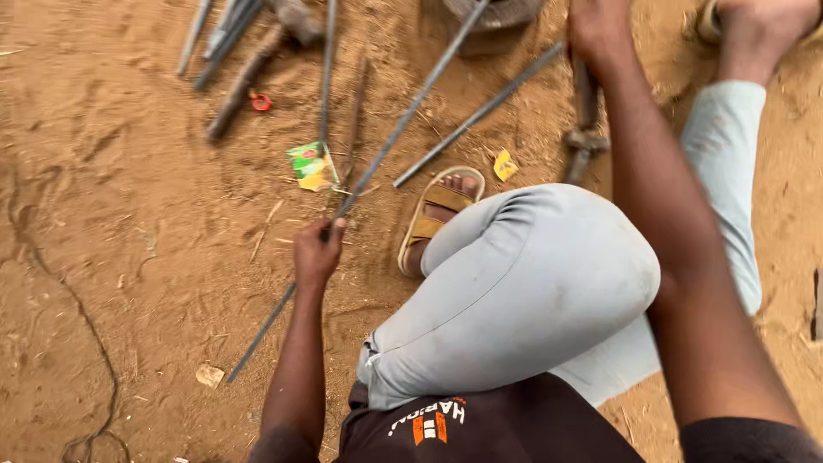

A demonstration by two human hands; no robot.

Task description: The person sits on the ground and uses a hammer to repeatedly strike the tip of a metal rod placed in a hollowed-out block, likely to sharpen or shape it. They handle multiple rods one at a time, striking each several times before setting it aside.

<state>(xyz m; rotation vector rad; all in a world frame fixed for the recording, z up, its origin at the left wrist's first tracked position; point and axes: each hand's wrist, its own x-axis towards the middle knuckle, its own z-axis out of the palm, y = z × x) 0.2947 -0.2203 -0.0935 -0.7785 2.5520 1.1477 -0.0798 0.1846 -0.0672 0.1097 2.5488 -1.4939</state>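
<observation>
2 hands in view, both the person's own. Left hand [317, 253] closed tight round 1 long steel rod [403, 116], gripping it approx. mid-length; the rod runs diagonally from the sandy ground [129, 257] lower left, through the fist, up to the top edge near a round dark object [497, 13]. Right hand [600, 30] at top edge, fingers wrapped on the handle of a dark metal tool [585, 129] that hangs down to the ground; exact grip partly cut off. A 2nd loose rod [480, 111] lies just right of the held one, between the 2 hands, not touched. A 3rd thin rod [327, 77] stands nearly vertical left of it. Approx. 3–4 more bars bunched at top left [223, 34]; exact count unclear. 1 red ring [261, 102], 1 green-yellow wrapper [310, 165], 1 yellow scrap [504, 165]. 1 sandalled foot [437, 214] beside the bent knee.
</observation>
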